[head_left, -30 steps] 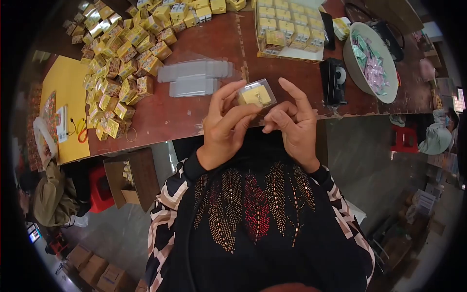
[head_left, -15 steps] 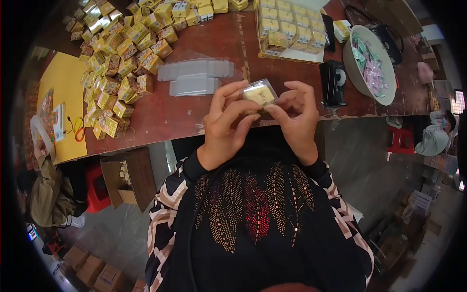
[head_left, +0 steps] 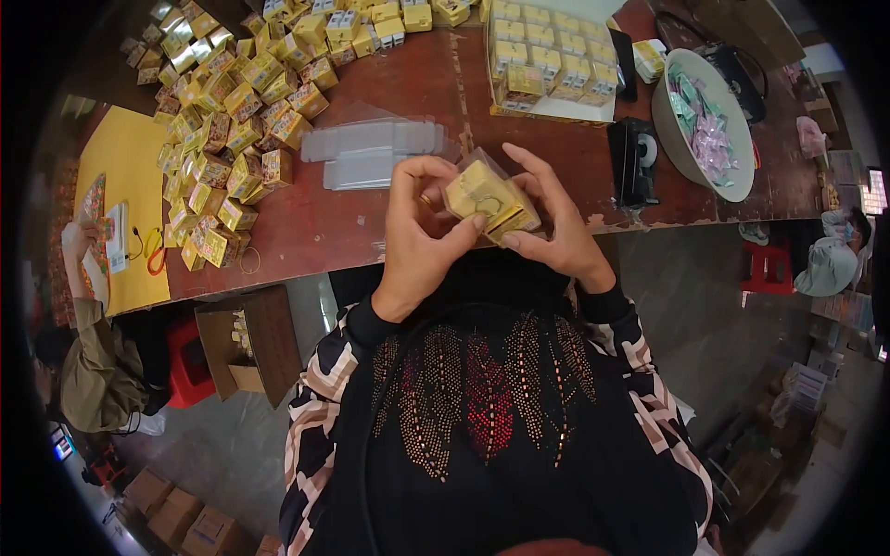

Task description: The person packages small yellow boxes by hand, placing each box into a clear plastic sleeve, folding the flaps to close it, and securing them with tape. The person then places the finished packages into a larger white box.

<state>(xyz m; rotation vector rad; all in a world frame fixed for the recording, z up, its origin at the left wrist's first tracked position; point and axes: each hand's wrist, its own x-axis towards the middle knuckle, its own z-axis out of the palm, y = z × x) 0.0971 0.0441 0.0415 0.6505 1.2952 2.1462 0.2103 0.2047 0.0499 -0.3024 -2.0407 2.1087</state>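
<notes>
Between my two hands, just above the table's front edge, is a small yellow box (head_left: 487, 190) in a clear plastic sleeve, tilted with a gold edge facing me. My left hand (head_left: 422, 227) grips its left side, thumb on the near face and fingers bent behind. On the right side my right hand (head_left: 564, 222) holds the lower corner with the thumb, its forefinger raised along the far edge. Left of the hands, flat clear plastic sleeves (head_left: 371, 153) lie stacked on the red-brown table (head_left: 334, 222).
A heap of small yellow boxes (head_left: 241, 102) covers the table's left. At the back stands a tray of yellow boxes (head_left: 552, 60). A black tape dispenser (head_left: 636, 162) and a bowl (head_left: 669, 139) of shiny packets are at right. A co-worker's sleeve (head_left: 88, 324) shows at far left.
The box has been turned in my hands, so a larger face and a gold edge now show. My right forefinger has lifted. The co-worker's hand at left has moved up.
</notes>
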